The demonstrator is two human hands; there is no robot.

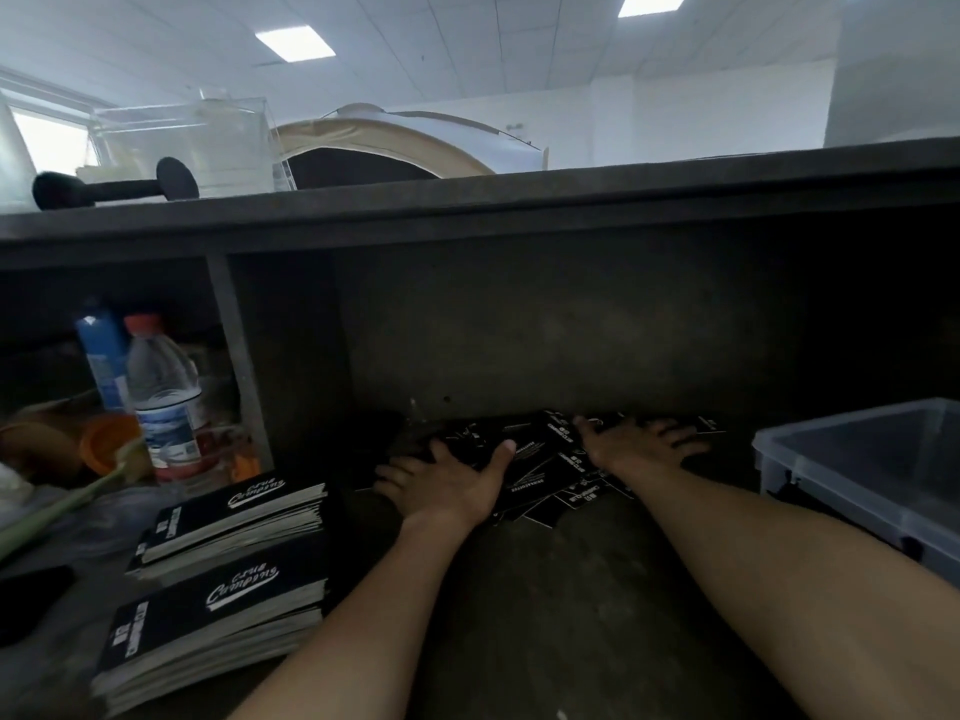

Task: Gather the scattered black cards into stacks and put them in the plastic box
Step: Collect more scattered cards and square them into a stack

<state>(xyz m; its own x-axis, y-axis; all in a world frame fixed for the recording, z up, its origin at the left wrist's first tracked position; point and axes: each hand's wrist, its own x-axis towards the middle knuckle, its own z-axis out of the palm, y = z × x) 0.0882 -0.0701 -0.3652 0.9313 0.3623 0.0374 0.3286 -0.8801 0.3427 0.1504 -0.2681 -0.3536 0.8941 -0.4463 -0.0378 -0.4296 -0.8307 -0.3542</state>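
Observation:
A loose heap of black cards (545, 465) with white print lies on the dark shelf against its back wall. My left hand (447, 483) lies flat on the heap's left side, fingers spread, thumb pointing right. My right hand (641, 441) rests flat on the right side of the heap, fingers spread toward the wall. Two neat stacks of black cards (228, 569) stand at the left, one behind the other. The translucent plastic box (862, 470) sits at the right edge, open on top; its inside looks dark.
A divider post (239, 361) separates a left compartment holding a water bottle (163, 392), a blue carton (104, 356) and an orange cup (106, 441). On the counter above lie a black dumbbell (114, 187) and a clear case (182, 142).

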